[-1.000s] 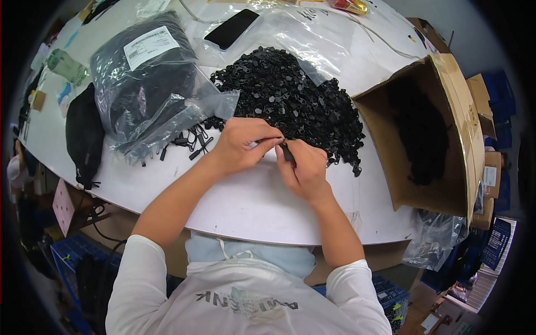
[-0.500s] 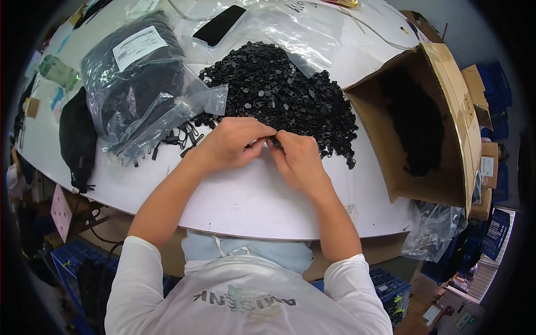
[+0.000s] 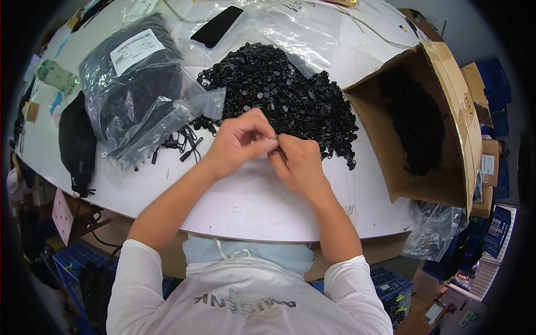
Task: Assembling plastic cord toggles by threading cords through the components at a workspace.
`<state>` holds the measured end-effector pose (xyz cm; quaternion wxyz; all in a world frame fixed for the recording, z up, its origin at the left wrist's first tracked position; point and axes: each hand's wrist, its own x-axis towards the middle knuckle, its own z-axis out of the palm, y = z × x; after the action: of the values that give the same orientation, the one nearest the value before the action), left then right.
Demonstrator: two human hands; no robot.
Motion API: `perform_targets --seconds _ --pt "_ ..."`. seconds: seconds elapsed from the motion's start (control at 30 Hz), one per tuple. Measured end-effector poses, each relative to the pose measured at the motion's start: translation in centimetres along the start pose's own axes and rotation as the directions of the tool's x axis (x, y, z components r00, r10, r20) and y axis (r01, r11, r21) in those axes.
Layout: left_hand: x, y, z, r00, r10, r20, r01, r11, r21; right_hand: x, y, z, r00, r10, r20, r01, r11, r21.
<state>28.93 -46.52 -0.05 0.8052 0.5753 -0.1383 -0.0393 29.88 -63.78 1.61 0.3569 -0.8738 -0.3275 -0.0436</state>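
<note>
between both hands, small black piece

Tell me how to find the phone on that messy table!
Start at the big heap of small black parts in the middle of the white table. Look past its far edge, where crinkly clear plastic lies. The phone sits beside that plastic: a flat, smooth, black rectangle, unlike the bumpy heap and the stuffed dark bags.

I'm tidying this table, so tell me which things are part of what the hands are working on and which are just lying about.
In use:
left hand and right hand, pinching a small black part between them
heap of small black parts
cardboard box holding black pieces

Lying about:
black phone
black pouch
labelled plastic bag
</note>
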Motion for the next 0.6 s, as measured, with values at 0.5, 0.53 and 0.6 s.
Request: perform_targets --seconds 0.5,0.53,0.6 --pt "0.2 0.5 -0.7 0.704 0.669 0.239 -0.54 0.285 0.792 0.0 -1.3 -0.1 0.986 0.159 0.04 -0.159 0.865 0.476" --pt "0.3 0.4 -0.3 0.727 0.622 0.292 -0.586 0.34 0.735 -0.1 -1.0 0.2 0.993 0.11 -0.034 -0.089 0.922 0.376" --pt "0.3 0.5 -0.2 0.741 0.58 0.338 -0.629 0.423 0.653 -0.2 -0.9 0.4 0.994 0.05 -0.102 -0.021 0.963 0.267"
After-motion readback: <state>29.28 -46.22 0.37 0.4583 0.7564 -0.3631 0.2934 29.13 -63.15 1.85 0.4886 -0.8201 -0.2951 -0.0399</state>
